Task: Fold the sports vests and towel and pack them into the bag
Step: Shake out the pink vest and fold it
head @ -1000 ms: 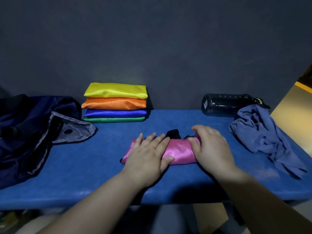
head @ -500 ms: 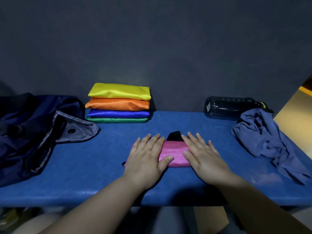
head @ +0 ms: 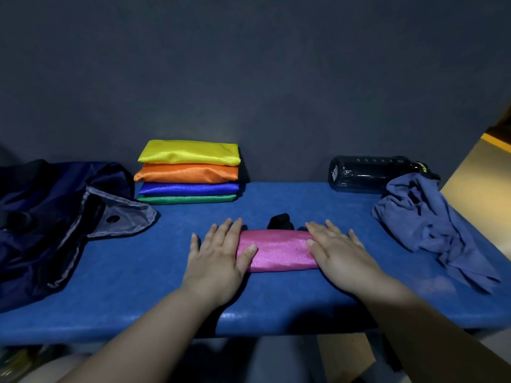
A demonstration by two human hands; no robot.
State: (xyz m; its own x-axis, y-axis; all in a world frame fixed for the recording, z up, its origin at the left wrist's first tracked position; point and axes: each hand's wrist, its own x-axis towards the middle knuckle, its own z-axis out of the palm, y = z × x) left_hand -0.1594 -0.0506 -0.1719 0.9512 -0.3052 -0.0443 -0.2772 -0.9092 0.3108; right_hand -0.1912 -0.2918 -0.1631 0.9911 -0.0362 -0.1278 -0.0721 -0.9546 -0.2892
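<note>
Hands pressing the folded pink vest point(head: 276, 252) flat, one at each end.
It lies near the front edge of the worktop point(head: 124, 277), long axis left to right; left hand point(head: 218, 258) and right hand point(head: 341, 254) sit apart, fingers straight, equally near; the bag point(head: 41, 225) lies at the left end.

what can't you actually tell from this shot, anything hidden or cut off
Head view, the only one:
Both ends of the pink vest: covered by the left hand and right hand pressing flat on it.
Inside of the bag: too dark, and the left edge cuts it off.
Cap end of the bottle: behind the towel; its print is too small to read.
Black piece behind the pink vest: too dark to identify.
</note>
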